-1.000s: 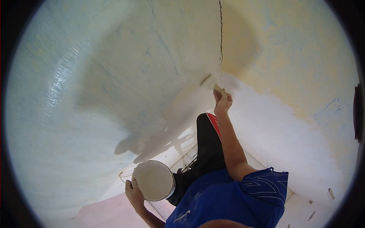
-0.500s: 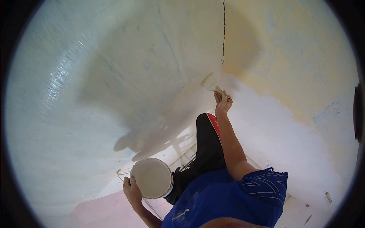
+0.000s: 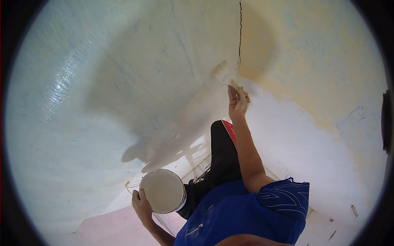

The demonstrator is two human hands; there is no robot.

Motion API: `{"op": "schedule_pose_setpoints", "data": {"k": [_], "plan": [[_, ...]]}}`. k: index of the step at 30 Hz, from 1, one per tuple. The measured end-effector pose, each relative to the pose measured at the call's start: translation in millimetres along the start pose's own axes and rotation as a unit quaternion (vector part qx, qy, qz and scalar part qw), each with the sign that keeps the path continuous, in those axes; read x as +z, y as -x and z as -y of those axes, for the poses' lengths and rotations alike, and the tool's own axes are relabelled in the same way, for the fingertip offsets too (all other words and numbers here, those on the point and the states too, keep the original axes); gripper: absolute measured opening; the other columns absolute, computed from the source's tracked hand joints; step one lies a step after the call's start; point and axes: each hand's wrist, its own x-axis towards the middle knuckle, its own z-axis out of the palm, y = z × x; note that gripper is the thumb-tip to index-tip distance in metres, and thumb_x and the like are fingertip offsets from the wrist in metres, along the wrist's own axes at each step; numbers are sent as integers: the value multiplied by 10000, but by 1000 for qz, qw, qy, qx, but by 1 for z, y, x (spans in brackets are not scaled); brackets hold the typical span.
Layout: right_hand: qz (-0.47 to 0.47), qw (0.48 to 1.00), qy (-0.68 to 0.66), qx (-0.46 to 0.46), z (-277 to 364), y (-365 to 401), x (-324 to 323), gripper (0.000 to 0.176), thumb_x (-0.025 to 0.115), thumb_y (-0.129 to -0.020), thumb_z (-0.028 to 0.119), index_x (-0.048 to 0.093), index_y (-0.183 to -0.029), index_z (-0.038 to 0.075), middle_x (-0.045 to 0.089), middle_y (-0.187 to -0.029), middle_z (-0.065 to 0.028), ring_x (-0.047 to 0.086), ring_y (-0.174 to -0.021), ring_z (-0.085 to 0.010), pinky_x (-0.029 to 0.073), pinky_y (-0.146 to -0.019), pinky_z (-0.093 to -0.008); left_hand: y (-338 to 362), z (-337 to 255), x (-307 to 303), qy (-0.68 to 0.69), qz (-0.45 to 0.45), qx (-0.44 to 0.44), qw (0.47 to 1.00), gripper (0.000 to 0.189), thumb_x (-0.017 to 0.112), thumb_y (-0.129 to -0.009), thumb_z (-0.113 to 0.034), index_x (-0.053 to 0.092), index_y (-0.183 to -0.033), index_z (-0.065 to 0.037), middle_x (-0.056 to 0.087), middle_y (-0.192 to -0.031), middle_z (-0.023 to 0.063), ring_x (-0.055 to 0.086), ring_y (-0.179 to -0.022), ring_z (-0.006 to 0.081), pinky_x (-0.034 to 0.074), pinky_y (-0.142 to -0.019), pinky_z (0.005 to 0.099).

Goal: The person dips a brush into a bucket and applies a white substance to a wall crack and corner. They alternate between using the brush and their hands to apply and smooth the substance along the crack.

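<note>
Although its outline is blurred, the wide brush is near the lower end of a dark crack in the wall, gripped in the right hand; whether its bristles touch cannot be told. It should handle as light and soft-tipped, with its stiff handle the place to hold. Toward the lower left, the left hand grips a bucket at its edge, probably rigid and heavier. White coating spreads rightward.
</note>
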Motion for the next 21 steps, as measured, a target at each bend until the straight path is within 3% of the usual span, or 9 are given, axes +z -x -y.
{"op": "schedule_pose_setpoints", "data": {"k": [2, 5, 8, 10, 14, 16, 17, 19, 21], "plan": [[-18, 1000, 25, 4, -20, -11, -36, 160, 701, -989, 120, 622, -1054, -3, 720, -1151, -224, 728, -1084, -350, 613, -1009, -448, 1, -3, 1, 0, 0, -2, 1000, 412, 557, -1036, -232, 410, -756, 32, 372, -629, 138, 331, -629, 202, 343, -564, 420], [-89, 985, 140, -45, -24, -14, -77, 164, 726, -971, 112, 573, -925, 75, 738, -978, -185, 762, -910, -309, 659, -864, -451, 0, -10, 0, -7, -13, 0, 1000, 425, 561, -1028, -256, 426, -765, 48, 404, -630, 183, 347, -617, 232, 356, -569, 445], [-110, 939, 319, -63, -13, -23, -116, 167, 765, -933, 114, 602, -941, 79, 746, -970, -119, 747, -867, -232, 636, -796, -380, 1, -14, 1, -12, -8, -5, 1000, 423, 563, -1012, -287, 458, -801, 64, 469, -688, 280, 409, -611, 372, 384, -593, 493], [-94, 925, 367, -20, 10, -3, -97, 166, 761, -892, 70, 633, -997, 88, 752, -992, -104, 747, -927, -230, 607, -848, -353, 0, -16, -2, 5, 1, -27, 1000, 410, 566, -1011, -300, 481, -826, 56, 518, -756, 314, 444, -662, 467, 405, -617, 505], [-6, 933, 340, 118, 47, 30, -58, 188, 670, -1024, 254, 615, -1066, 79, 694, -1229, -187, 705, -1108, -307, 588, -950, -397, 2, -20, -5, -2, -20, -73, 997, 387, 597, -1008, -305, 517, -857, 43, 548, -768, 318, 506, -684, 488, 431, -634, 509], [31, 922, 354, 155, 50, 48, -34, 161, 638, -1041, 250, 616, -1052, 91, 713, -1184, -183, 716, -1090, -304, 593, -943, -398, 5, -22, -6, 10, -20, -35, 999, 358, 610, -1002, -299, 548, -886, 35, 587, -778, 312, 558, -717, 510, 448, -643, 508], [87, 913, 347, 198, 52, 61, -19, 142, 623, -1048, 239, 616, -1047, 97, 723, -1154, -181, 725, -1068, -306, 598, -929, -396, 5, -19, -6, 14, -27, -56, 998, 358, 610, -1002, -299, 548, -886, 35, 587, -778, 312, 558, -717, 510, 448, -643, 508], [166, 893, 333, 252, 46, 88, 15, 125, 597, -1056, 205, 608, -1022, 85, 745, -1041, -173, 754, -969, -317, 624, -851, -396, 4, -15, -5, 39, -23, -38, 998, 395, 604, -1011, -284, 479, -838, 49, 474, -701, 262, 384, -611, 292, 415, -599, 443], [259, 856, 342, 289, 31, 110, 35, 144, 602, -1052, 209, 604, -1020, 69, 744, -1013, -168, 758, -945, -318, 629, -826, -396, 2, -12, -5, 43, -23, -49, 998, 390, 610, -1009, -284, 492, -847, 50, 486, -703, 263, 398, -607, 299, 418, -601, 445]]}}
